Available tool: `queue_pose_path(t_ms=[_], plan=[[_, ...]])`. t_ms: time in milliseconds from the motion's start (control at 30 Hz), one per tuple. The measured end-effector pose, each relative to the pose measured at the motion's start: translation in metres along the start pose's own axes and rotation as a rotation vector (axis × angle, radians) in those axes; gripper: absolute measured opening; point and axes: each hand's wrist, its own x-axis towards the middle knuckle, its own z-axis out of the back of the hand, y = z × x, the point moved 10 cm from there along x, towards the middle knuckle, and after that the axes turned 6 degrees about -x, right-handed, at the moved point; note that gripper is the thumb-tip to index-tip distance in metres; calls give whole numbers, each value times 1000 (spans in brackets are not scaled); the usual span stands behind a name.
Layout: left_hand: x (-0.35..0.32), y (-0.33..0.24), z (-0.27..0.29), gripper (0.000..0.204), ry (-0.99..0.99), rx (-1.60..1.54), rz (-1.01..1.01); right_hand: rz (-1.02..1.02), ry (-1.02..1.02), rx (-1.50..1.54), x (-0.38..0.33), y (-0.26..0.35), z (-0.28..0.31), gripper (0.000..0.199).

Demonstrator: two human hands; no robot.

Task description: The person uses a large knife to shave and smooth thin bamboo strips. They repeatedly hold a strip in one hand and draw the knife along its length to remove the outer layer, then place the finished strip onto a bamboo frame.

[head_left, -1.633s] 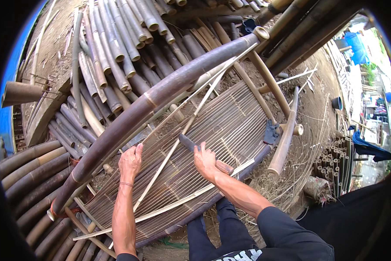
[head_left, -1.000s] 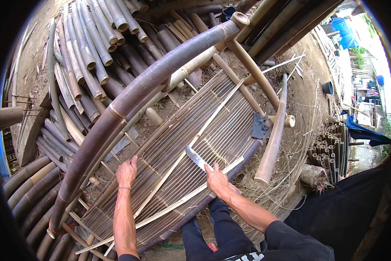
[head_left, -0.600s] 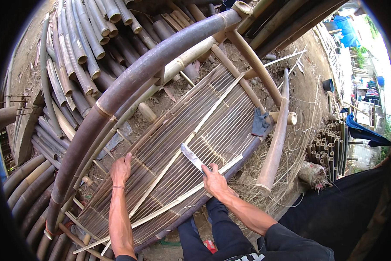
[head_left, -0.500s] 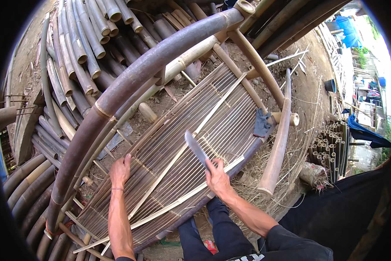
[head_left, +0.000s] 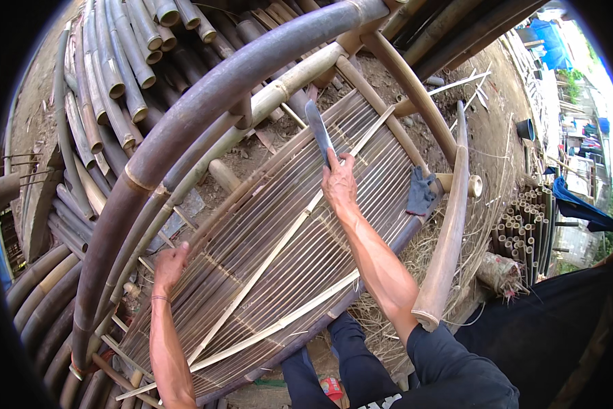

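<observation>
A broad-bladed knife (head_left: 316, 128) is gripped in my right hand (head_left: 339, 183), its blade pointing up and away over the far part of a slatted bamboo seat (head_left: 265, 255). My left hand (head_left: 172, 262) is curled closed at the seat's left edge; whether anything is inside it is hidden. A pale split-bamboo strip (head_left: 258, 273) lies diagonally across the slats, passing under or beside my right hand. A second pale strip (head_left: 286, 320) runs along the near side. A grey glove (head_left: 421, 192) lies at the seat's right corner.
A thick curved bamboo rail (head_left: 184, 116) arches over the left and far side of the seat. A bamboo armrest (head_left: 449, 225) rises at the right. Cut bamboo poles (head_left: 119, 61) are stacked at far left, more (head_left: 524, 228) at right. Shavings (head_left: 422, 273) litter the ground.
My right hand has carried the knife away from me, from the seat's middle to its far side. My left hand has shifted slightly left and its fingers have curled in.
</observation>
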Motion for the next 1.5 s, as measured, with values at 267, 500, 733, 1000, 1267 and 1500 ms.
queue_pose_path(t_ms=[267, 500, 733, 1000, 1267, 1500], plan=[[2, 3, 4, 68, 49, -27, -7, 41, -41, 92, 20, -4, -3, 46], [-28, -13, -16, 70, -56, -73, -43, 77, 35, 15, 26, -15, -6, 48], [-26, -20, 1, 65, -59, -97, -48, 159, 75, -52, 30, -6, 2, 46], [-27, -25, 8, 66, -94, -100, -93, 145, 43, -65, 38, -2, 13, 46], [-23, -18, 2, 64, -81, -108, -70, 135, -47, -20, 42, -13, 16, 45], [-19, -16, 9, 66, -115, -135, -80, 145, -52, -45, 52, -19, 12, 46]])
